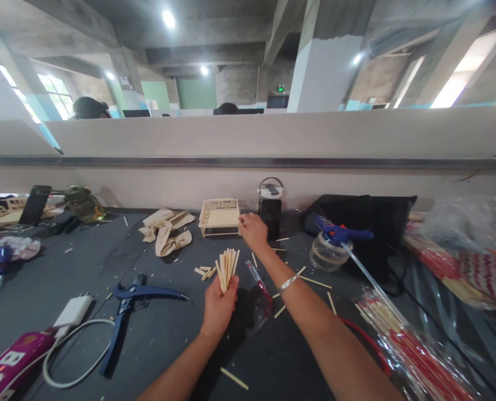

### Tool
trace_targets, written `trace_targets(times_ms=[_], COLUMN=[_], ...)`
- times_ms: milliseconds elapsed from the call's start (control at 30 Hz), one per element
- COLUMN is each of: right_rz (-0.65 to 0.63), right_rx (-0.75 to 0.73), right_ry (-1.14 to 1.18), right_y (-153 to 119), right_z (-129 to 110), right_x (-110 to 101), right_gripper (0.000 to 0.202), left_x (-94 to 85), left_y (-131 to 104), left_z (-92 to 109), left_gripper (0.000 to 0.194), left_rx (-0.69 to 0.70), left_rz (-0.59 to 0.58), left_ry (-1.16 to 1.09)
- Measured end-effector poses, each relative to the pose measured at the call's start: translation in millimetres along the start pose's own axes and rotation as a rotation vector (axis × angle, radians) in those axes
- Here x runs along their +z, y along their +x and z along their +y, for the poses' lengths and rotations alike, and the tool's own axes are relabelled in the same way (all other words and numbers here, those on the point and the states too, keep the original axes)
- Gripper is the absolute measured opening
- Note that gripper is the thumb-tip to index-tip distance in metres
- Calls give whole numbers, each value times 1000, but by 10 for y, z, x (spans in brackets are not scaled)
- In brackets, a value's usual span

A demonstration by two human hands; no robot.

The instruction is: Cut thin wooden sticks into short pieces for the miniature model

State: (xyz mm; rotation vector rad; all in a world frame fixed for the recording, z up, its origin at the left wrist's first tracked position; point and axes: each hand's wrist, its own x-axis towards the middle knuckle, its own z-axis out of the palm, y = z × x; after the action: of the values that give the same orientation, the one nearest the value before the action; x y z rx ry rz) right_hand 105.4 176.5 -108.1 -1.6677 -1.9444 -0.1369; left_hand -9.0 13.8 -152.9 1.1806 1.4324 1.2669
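Observation:
My left hand [219, 303] is closed around a bundle of thin wooden sticks [228, 264], held upright above the table. My right hand [254, 231] is stretched forward, its fingers pinched at the right end of a small wooden model of a bed or bench [220, 217] with a latticed back. Whether those fingers grip the model or a small piece beside it, I cannot make out. Several short cut sticks [207, 272] lie just behind the left hand. Between my arms rests a clear-and-red pen-like tool [259, 283].
Blue-handled cutters [137, 295] lie left, near a purple power strip [16, 362] with a white charger [73, 313]. Crumpled brown paper [166, 231] is beside the model. A black bottle [270, 214] stands behind my right hand. Rightward, a blue glue gun [342, 235] rests on a jar [329, 253], near packaged sticks [415, 345].

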Motion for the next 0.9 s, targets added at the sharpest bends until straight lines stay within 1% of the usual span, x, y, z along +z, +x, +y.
trace_targets(times_ms=[233,567,900], right_rz=[-37,-67,-51], right_rx=[110,163,170], right_ry=[47,57,85], right_y=[-3,-28,-53], right_z=[114,14,-24], right_x=[-13,9,11], right_gripper=[18,20,20], left_x=[9,3,8], left_y=[26,16,12], left_z=[-23,-34,8], left_gripper=[35,34,33], left_rx=[-5,0,-1], left_rz=[2,-11,-4], left_ry=[9,1,-9])
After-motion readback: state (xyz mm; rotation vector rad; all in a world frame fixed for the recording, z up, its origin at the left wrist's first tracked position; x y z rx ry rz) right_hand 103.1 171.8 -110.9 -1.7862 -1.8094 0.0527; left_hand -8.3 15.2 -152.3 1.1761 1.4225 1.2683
